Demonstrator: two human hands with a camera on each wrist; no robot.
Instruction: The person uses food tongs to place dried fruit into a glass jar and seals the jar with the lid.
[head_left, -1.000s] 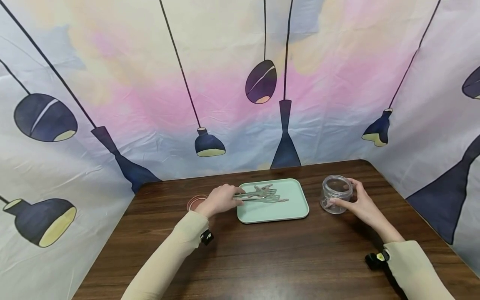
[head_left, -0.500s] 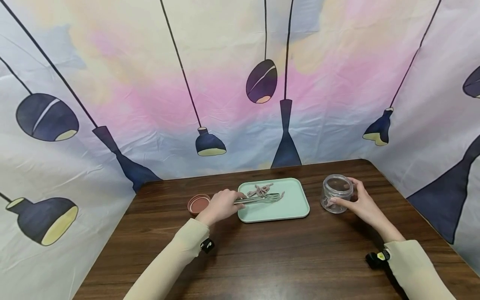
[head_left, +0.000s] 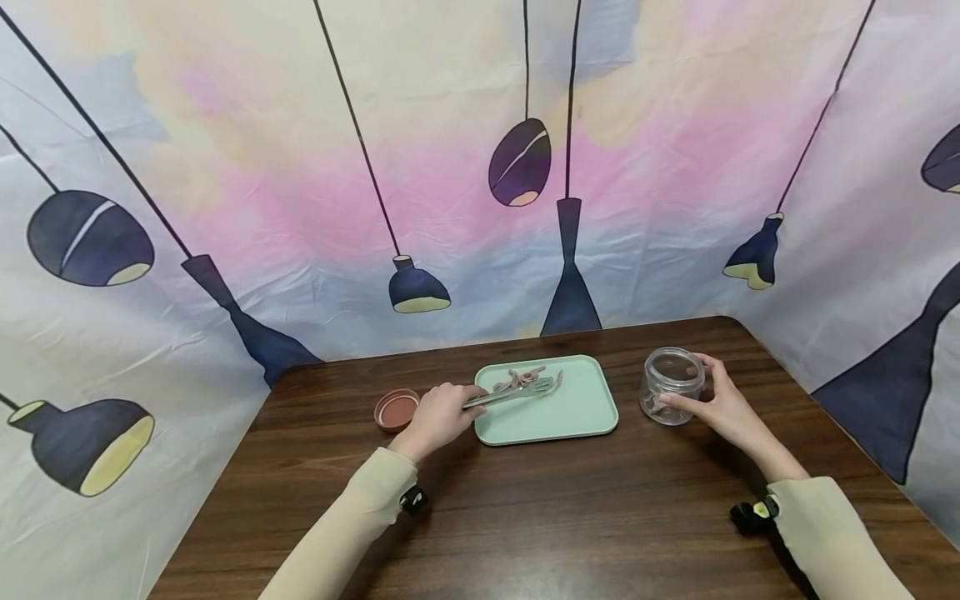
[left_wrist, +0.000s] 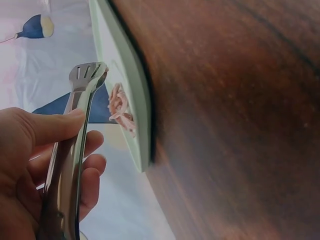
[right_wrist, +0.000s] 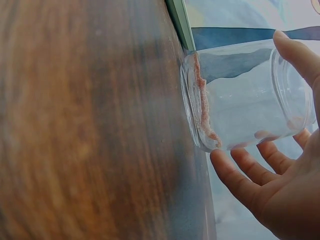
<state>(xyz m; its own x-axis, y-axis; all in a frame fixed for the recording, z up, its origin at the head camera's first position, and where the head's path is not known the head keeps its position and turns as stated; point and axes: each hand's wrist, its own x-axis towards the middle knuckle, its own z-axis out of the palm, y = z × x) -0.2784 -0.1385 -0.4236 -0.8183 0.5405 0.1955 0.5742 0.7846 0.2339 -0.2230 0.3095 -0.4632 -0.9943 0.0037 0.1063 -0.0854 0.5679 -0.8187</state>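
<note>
Head view: left hand [head_left: 441, 414] grips tongs [head_left: 495, 397] across tray's [head_left: 555, 423] left edge; right hand [head_left: 722, 410] clasps jar [head_left: 663, 385], I'd guess for steadiness.

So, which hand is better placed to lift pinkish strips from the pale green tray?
Left hand, likely: it holds silver metal tongs near the strips; the right hand holds a clear round jar.

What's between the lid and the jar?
In the head view: the left hand gripping tongs, then the green tray with pinkish strips, then a bare bit of table.
</note>
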